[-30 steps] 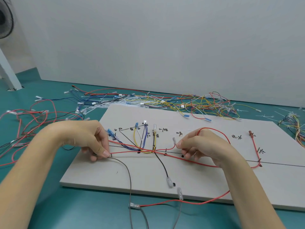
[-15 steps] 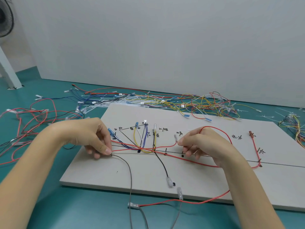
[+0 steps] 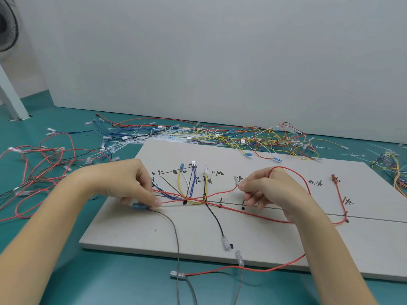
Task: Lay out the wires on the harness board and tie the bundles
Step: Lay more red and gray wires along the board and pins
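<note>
Nearest, at six o'clock: loose connector ends [image 3: 177, 274] hang off the harness board [image 3: 286, 243], awaiting routing. Centre: our left hand [image 3: 123, 183] pinches the wire bundle [image 3: 171, 200] at nine o'clock, likely pinning it to the drawn line; our right hand [image 3: 271, 190] pinches a red wire [image 3: 220, 192] near its terminal at three o'clock, keeping it taut. At twelve o'clock: spare wires [image 3: 220, 137].

On a pale grey rectangular harness board [image 3: 275, 243] lying on a teal tabletop [image 3: 110, 282], the left hand [image 3: 130, 183] pinches thin red wires [image 3: 176, 200] at the board's left end, a blue connector [image 3: 139, 206] just below its fingers. The right hand [image 3: 271, 190] pinches a red wire's clear-sleeved terminal [image 3: 236, 181]. Loose multicoloured wires [image 3: 253, 137] sprawl behind the board.
</note>
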### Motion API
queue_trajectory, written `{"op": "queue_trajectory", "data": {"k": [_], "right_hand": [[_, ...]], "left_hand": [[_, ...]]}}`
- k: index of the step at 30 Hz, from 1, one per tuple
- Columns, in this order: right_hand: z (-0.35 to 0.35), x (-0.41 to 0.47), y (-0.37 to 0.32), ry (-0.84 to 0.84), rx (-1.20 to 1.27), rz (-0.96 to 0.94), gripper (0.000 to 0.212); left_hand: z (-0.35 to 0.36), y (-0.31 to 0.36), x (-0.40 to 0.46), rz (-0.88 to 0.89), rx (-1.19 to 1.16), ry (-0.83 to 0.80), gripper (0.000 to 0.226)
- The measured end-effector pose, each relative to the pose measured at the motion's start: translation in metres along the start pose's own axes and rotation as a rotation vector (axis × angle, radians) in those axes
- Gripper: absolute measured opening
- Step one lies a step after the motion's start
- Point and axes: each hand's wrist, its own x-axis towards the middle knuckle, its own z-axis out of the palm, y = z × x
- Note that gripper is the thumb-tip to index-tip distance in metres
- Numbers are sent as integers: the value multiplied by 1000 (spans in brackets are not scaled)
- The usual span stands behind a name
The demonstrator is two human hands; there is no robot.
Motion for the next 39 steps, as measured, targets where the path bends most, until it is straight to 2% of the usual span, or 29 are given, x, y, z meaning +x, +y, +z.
{"op": "queue_trajectory", "data": {"k": [4, 8, 15, 20, 27, 29, 32, 39], "right_hand": [[2, 2, 1, 33, 31, -32, 7], [4, 2, 1, 61, 52, -66, 8], [6, 2, 0, 82, 63, -88, 8], [2, 1, 0, 28, 18, -45, 7], [-4, -3, -2, -96, -41, 6, 7], [-3, -2, -1, -97, -51, 15, 9], [3, 1, 0, -71, -47, 18, 11], [21, 11, -5, 48, 76, -54, 10]], "left_hand": [[18, 18, 9, 34, -1, 116, 34], [33, 31, 19, 165, 27, 240, 20], [41, 31, 25, 277, -79, 308, 15], [40, 31, 29, 279, -124, 298, 18], [47, 35, 30, 294, -124, 272, 37], [53, 36, 32, 293, -123, 284, 33], [62, 39, 36, 298, -93, 332, 6], [65, 41, 45, 265, -122, 409, 15]]}}
